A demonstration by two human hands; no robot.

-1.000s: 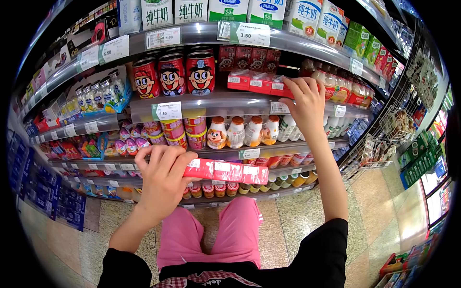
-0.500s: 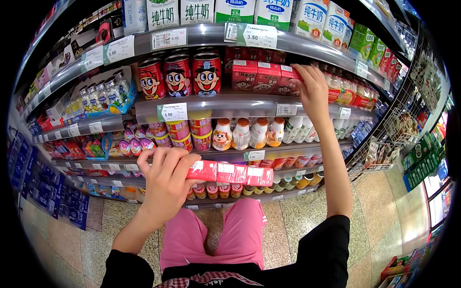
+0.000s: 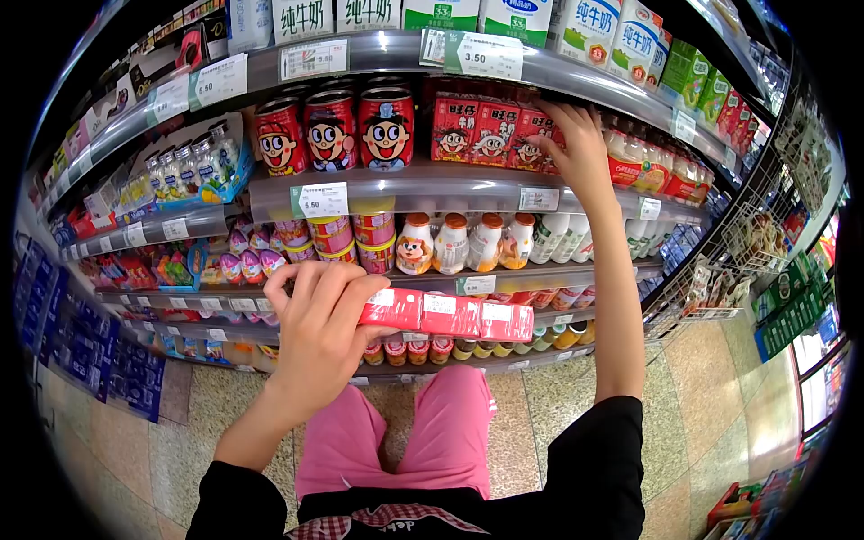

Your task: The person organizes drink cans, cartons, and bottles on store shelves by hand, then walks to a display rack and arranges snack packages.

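My left hand (image 3: pixel 324 328) is closed on the left end of a shrink-wrapped pack of red milk cartons (image 3: pixel 450 314), held level in front of the lower shelves with its white labels facing up. Up on the shelf, a second red milk carton pack (image 3: pixel 484 132) stands upright, its cartoon fronts facing me. My right hand (image 3: pixel 580 148) grips its right end, thumb on the front face and fingers over the top, partly hidden. More red cartons show dimly behind it. To its left stand several red cartoon cans (image 3: pixel 387 130).
Above is a shelf edge (image 3: pixel 378 58) with price tags and white milk cartons (image 3: pixel 513 18). Bottled drinks (image 3: pixel 643 166) stand right of my right hand. Small white bottles (image 3: pixel 450 245) line the shelf below. A wire rack (image 3: pixel 751 238) stands at the right.
The shelf pack has tipped from leaning forward to upright and sits further back under my right hand. My left hand and its pack have shifted slightly right.
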